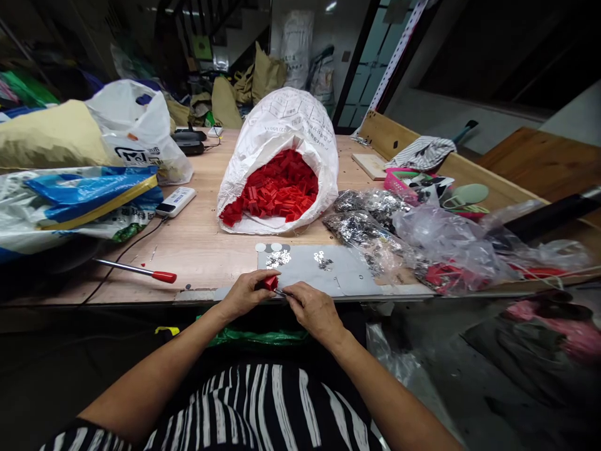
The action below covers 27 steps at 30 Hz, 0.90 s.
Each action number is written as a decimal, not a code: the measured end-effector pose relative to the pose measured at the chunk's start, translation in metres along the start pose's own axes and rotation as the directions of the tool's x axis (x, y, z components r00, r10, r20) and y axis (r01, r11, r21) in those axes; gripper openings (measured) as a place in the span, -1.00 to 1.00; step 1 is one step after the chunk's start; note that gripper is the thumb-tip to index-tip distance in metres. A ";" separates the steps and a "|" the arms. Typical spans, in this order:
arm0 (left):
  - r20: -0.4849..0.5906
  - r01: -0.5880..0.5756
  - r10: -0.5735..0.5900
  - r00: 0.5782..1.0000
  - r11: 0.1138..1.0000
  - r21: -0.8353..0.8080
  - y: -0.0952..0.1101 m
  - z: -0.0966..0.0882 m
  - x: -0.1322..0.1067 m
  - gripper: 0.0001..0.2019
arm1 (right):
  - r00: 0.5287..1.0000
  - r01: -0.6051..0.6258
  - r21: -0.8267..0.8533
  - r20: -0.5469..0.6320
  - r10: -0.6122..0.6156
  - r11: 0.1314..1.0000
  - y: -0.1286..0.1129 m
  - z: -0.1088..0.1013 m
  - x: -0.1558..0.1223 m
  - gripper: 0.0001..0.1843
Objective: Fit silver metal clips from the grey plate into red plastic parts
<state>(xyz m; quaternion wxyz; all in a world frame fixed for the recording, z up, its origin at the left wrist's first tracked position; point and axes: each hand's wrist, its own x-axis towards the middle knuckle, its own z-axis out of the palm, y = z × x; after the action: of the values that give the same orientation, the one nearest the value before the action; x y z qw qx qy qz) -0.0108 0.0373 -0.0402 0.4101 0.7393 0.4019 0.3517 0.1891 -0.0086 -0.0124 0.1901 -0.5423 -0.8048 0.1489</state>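
The left hand point(245, 294) is almost closed and pinches a small red piece point(271, 283) with its thumb and fingers. The right hand point(315, 308) is curled up too, and it has hold of a thin metal tool point(280, 292). The tool points at the red piece, but I can't tell if they touch. Both hands are at the near edge of the table point(201, 232), by a gray sheet point(350, 274) with shiny bits point(278, 259) on it. Behind that, a big white sack point(293, 116) lies open, full of red blocks point(282, 188).
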 end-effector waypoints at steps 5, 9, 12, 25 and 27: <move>0.023 0.006 -0.006 1.000 1.000 0.000 0.000 -0.002 0.001 -0.55 | 1.000 -0.002 0.004 0.016 0.002 1.000 0.000 0.002 0.001 -0.75; 0.029 0.025 -0.024 0.999 0.999 -0.033 0.002 -0.003 0.002 -0.56 | 1.000 -0.012 0.013 0.010 0.012 1.000 0.001 0.005 0.002 -0.76; 0.036 0.035 -0.034 0.999 0.998 -0.051 0.002 -0.004 0.002 -0.55 | 1.000 -0.015 0.052 0.007 0.015 0.999 0.004 0.007 0.002 -0.76; 0.034 0.050 -0.048 0.998 0.996 -0.075 0.001 -0.004 0.002 -0.56 | 1.000 -0.017 0.120 0.007 0.016 0.993 0.004 0.005 0.002 -0.76; 0.029 0.053 -0.051 0.998 0.995 -0.079 0.001 -0.004 0.002 -0.57 | 1.000 -0.018 0.127 0.005 0.017 0.992 0.004 0.005 0.002 -0.77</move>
<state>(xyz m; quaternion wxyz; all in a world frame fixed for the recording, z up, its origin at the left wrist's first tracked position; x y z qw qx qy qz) -0.0129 0.0403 -0.0373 0.4535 0.7163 0.4012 0.3468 0.1895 -0.0057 -0.0184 0.2215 -0.5359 -0.7892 0.2025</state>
